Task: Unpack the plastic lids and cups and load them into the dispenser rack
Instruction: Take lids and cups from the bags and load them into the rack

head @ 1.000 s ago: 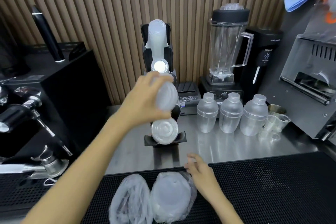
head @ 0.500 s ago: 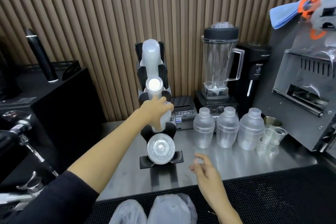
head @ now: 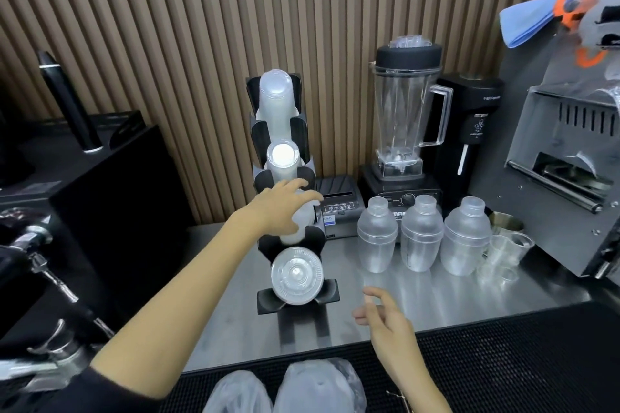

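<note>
A black tiered dispenser rack stands at the middle of the steel counter. Its top tiers hold stacks of clear cups, and the bottom cradle holds a stack of clear lids. My left hand reaches over the third tier and grips a stack of clear lids lying in that cradle. My right hand hovers over the counter's front edge, fingers apart and holding nothing. Two plastic bags of lids lie on the black mat at the bottom.
Three clear shakers and small measuring cups stand right of the rack. Behind them are a blender, a receipt printer and a sealing machine. An espresso machine fills the left side. A black rubber mat covers the front.
My left hand carried the lid stack down and back into the rack's third cradle. My right hand lifted off the bags and rose over the counter. The camera tilted up.
</note>
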`<control>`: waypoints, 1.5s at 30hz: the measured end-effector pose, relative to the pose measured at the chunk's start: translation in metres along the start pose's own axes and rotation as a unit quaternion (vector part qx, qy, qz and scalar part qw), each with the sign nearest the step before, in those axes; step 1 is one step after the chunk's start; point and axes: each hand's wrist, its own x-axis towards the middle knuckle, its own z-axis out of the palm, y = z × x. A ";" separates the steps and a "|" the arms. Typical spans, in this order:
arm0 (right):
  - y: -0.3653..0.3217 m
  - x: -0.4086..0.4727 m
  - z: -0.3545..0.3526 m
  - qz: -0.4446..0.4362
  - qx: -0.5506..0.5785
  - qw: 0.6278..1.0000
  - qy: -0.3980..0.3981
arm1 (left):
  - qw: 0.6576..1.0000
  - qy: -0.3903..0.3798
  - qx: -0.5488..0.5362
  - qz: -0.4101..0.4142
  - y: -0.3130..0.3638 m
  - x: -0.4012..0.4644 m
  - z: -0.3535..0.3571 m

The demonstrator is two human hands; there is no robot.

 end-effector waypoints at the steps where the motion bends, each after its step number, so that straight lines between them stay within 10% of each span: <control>1: 0.000 0.001 0.004 0.000 -0.002 1.000 -0.005 | 1.000 0.011 0.005 -0.008 0.000 -0.001 0.003; 10: 0.004 0.002 0.012 -0.001 -0.022 0.999 -0.043 | 0.979 0.102 0.001 -0.175 0.014 -0.005 0.026; 25: 0.004 -0.005 0.030 0.016 -0.032 0.996 -0.076 | 0.984 0.055 0.026 -0.168 0.022 0.000 0.024; 31: 0.032 -0.030 0.013 0.081 -0.040 0.991 -0.101 | 0.923 0.307 -0.194 -0.126 0.074 -0.084 0.026; 37: 0.063 -0.040 0.024 0.078 -0.085 0.983 -0.143 | 0.962 -0.102 -0.241 -0.070 0.127 -0.151 0.130; 45: 0.072 -0.045 0.032 0.057 -0.124 0.972 -0.191 | 0.958 -0.147 -0.195 -0.147 0.126 -0.148 0.176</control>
